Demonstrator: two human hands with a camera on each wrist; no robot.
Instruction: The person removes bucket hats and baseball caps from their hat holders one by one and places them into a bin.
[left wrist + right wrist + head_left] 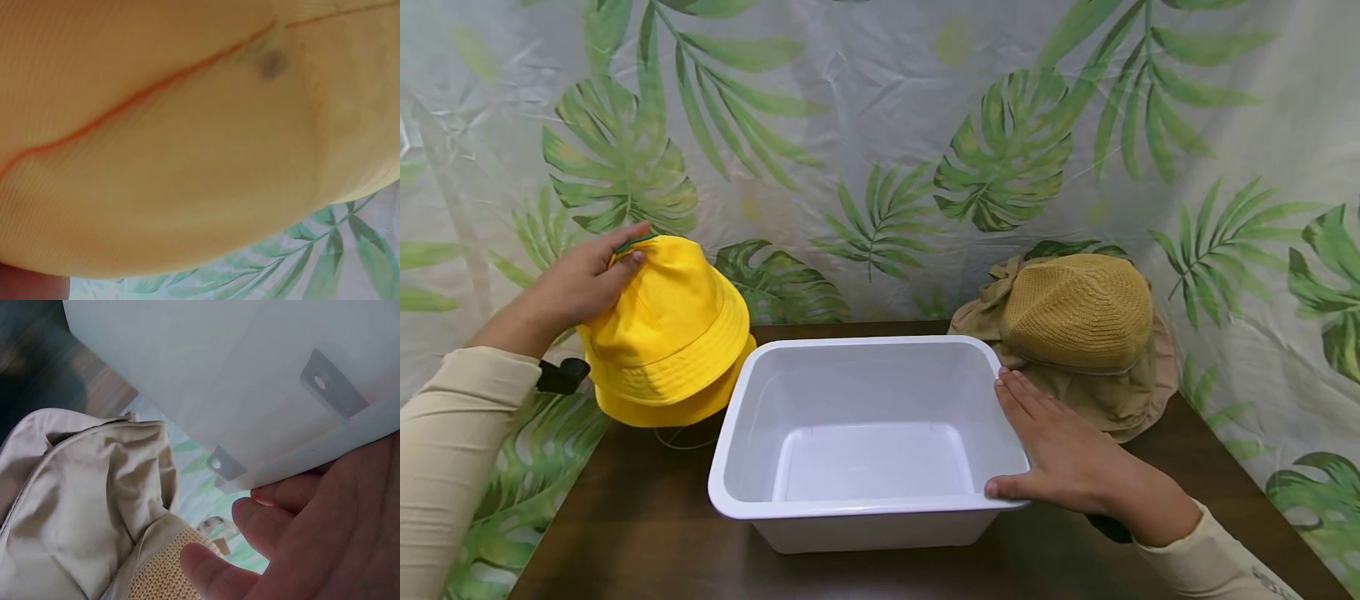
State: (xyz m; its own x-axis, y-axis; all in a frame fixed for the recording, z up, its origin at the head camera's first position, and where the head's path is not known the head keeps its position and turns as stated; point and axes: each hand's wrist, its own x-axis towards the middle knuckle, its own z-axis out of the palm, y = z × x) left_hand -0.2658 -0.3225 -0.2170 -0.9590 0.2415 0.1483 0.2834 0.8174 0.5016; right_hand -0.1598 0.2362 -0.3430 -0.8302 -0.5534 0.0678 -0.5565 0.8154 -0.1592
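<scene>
A: What do our 2 hands hold, with the tub as the middle of our clock?

B: At 10 o'clock, our left hand (591, 279) pinches the top of the yellow hat (662, 321) near its green trim (637, 242), thumb in front. The hat hangs tilted, brim downward, just beside the tub.

A: And our right hand (1063, 458)?

B: At 3 o'clock, resting on the rim of the white tub (865, 507). Its fingers lie fairly straight over the edge, with the thumb spread toward 4 o'clock at the near corner. We don't see it gripping anything. From the right wrist, 2 tabs (334, 384) with holes show under the rim.

A: What lies under the yellow hat?

B: We see another yellow brim (662, 412) below it, then a thin wire loop (685, 440) near the table.

A: And at 2 o'clock?

B: The tan hat (1075, 312), with a woven crown and a wide cloth brim. We can't tell if it is 1 hat or 2 stacked.

A: Farther out?

B: All of it is on or above a dark brown table (647, 508). Toward 12 o'clock stands a pale backdrop (880, 83) with green leaves. Our left wrist view is mostly yellowish cloth (156, 175) with a red seam.
</scene>
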